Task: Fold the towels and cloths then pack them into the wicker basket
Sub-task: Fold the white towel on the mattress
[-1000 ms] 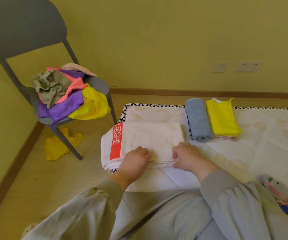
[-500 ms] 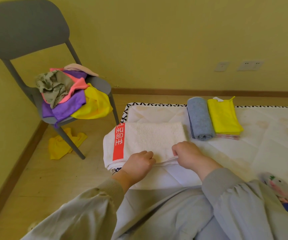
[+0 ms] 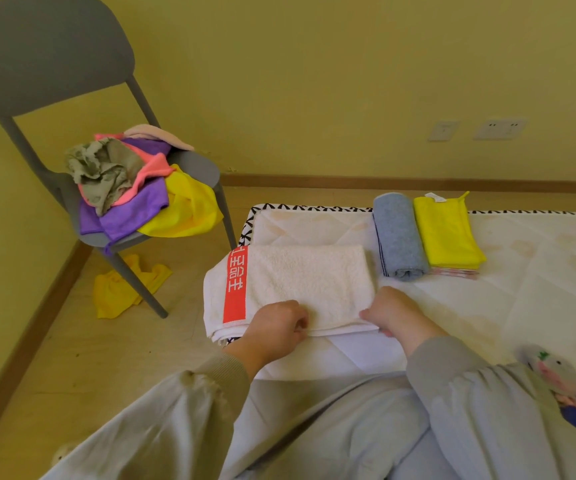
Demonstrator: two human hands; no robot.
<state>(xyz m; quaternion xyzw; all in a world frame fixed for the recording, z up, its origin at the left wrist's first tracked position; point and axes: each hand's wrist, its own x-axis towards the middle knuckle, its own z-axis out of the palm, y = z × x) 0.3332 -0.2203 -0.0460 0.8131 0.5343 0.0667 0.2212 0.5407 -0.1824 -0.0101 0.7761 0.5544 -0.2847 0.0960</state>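
Note:
A folded white towel (image 3: 300, 282) with a red stripe lies on the left part of the white mat (image 3: 522, 289). My left hand (image 3: 272, 330) pinches the towel's near edge right of the stripe. My right hand (image 3: 394, 311) grips the near right corner. Beyond the towel lie a rolled blue-grey towel (image 3: 397, 237) and a folded yellow cloth (image 3: 446, 233), which rests on a striped pink cloth (image 3: 454, 273). A heap of unfolded cloths (image 3: 130, 188), grey-green, pink, purple and yellow, sits on the grey chair (image 3: 37, 53). No wicker basket is in view.
A crumpled yellow cloth (image 3: 120, 289) lies on the wooden floor under the chair. The yellow wall with two sockets (image 3: 480, 129) stands behind the mat. A soft toy (image 3: 556, 375) lies at the mat's right near edge. My legs fill the foreground.
Both hands slid from pressing on top of the towel back to its near edge and now grasp it; the edge is slightly lifted.

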